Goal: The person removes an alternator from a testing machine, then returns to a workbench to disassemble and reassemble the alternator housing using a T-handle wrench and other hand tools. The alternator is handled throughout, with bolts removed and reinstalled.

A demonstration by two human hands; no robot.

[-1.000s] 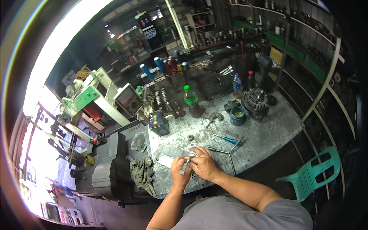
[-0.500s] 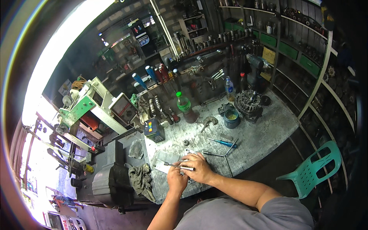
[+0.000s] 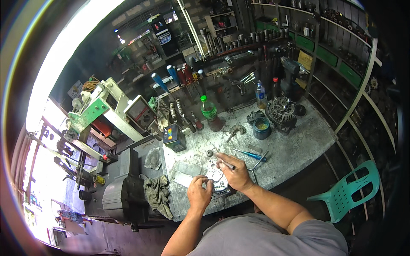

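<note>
My right hand is closed around a slim metal rod with a thicker cylindrical end, held slanting above the bench. Below it lies a round, light metal cover with several holes, close to the front edge. My left hand is at the cover's left side with its fingers curled together; what they pinch, if anything, is hidden. A small round metal part stands just beyond the cover. To the right, a Y-shaped wrench lies partly behind my right hand, near a blue-handled screwdriver.
On the metal bench stand a black box, a green-capped bottle, a blue cup and an alternator-like part. A crumpled rag lies at left. A green plastic chair stands at right.
My hands have moved apart. The right hand has gone right and up with the rod, while the left stays low beside the cover, which is now more exposed. The view has shifted slightly.
</note>
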